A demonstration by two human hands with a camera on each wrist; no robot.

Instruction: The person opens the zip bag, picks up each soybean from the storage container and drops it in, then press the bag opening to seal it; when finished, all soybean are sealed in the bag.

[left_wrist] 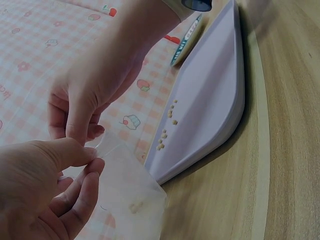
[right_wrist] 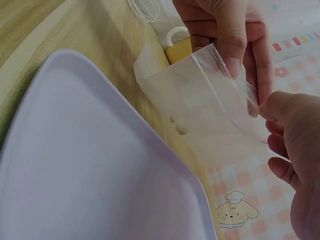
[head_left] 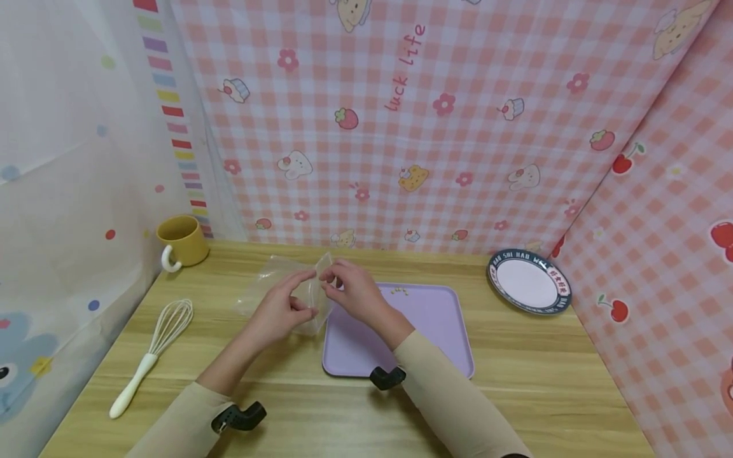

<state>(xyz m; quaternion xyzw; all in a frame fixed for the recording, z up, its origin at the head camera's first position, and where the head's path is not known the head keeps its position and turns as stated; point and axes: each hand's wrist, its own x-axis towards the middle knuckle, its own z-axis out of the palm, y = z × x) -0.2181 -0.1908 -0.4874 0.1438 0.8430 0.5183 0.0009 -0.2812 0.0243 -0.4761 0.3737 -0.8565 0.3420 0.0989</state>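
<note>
A clear zip bag hangs between my two hands, over the left edge of a lilac tray. My left hand pinches the bag near its top between thumb and fingers. At the opposite part of the mouth, my right hand pinches the film with thumb and index finger. In the right wrist view the zip strip runs across the bag below its top edge. A few small tan pieces show through the film. Several similar pale crumbs lie on the tray near its far edge.
Clear plastic film lies on the table behind my left hand. A white whisk and a yellow mug stand to the left. At the back right sits a dark-rimmed plate. Checked cloth closes off the back.
</note>
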